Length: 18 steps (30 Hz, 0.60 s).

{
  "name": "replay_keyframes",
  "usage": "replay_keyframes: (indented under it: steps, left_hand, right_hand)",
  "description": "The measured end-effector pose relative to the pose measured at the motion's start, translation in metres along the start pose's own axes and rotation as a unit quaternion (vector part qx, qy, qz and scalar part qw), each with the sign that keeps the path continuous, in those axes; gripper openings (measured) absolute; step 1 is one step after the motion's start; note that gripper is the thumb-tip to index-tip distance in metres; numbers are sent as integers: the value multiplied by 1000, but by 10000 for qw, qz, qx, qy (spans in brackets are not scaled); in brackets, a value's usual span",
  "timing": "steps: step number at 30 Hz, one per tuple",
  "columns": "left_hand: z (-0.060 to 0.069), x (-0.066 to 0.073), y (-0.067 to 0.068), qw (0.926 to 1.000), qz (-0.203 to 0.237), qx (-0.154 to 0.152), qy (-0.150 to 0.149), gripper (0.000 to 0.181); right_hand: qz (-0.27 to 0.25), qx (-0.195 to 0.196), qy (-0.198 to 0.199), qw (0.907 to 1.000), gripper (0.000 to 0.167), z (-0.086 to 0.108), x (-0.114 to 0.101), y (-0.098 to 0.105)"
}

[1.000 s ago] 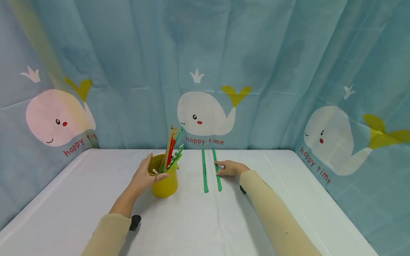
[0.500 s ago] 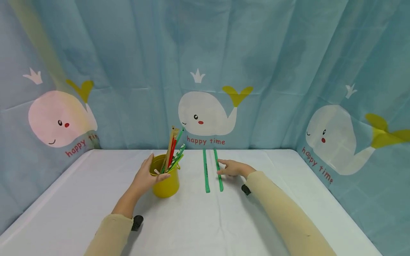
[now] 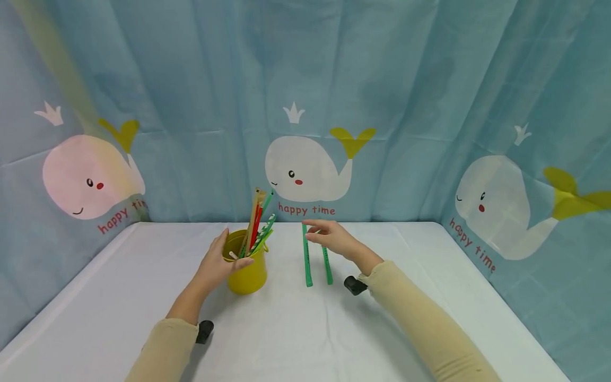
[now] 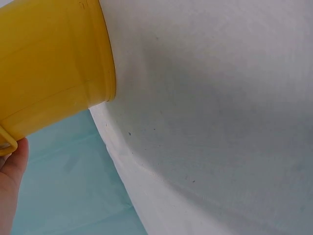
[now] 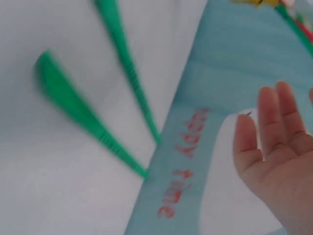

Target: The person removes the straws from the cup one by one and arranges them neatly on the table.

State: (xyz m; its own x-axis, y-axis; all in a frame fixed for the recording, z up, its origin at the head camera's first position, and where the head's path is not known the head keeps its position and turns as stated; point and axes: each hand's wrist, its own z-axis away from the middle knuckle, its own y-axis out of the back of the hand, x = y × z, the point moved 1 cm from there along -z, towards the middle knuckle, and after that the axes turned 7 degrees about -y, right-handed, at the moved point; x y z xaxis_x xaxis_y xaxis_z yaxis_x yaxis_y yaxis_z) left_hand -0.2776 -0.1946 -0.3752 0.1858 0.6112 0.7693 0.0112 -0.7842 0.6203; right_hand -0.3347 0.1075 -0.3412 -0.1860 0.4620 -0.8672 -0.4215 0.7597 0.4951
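A small yellow bucket (image 3: 248, 279) stands upright on the white tabletop, holding several straws (image 3: 256, 225) in brown, red, green and green-and-white stripes. My left hand (image 3: 214, 268) grips its rim side, thumb in front and fingers at the far left; in the left wrist view one fingertip touches the bucket (image 4: 54, 63) by its handle ear. To the right lie two long, flat green wrapped straws with dark print, side by side and apart: the left straw (image 3: 307, 260) and the right straw (image 3: 327, 268). My right hand (image 3: 339, 241) hovers above their far ends, fingers extended, holding nothing.
A pale blue curtain (image 3: 401, 106) printed with whales hangs behind and beside the table (image 3: 286, 339). A black wrist camera (image 3: 355, 285) sits under the right wrist, and another black camera (image 3: 205, 331) under the left.
My right hand has lifted off the right green straw and moved up and to the left. My left hand stays on the bucket, and both green straws lie where they were.
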Motion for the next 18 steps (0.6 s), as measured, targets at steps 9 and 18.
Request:
replay_keyframes:
  steps: [9, 18]
  left_hand:
    - [2, 0, 3, 10000, -67, 43, 15, 118]
    - [-1, 1, 1, 10000, -40, 32, 31, 119]
  right_hand:
    - [-547, 99, 766, 9955, 46, -2, -34, -24]
    - [-555, 211, 748, 9954, 45, -7, -54, -42]
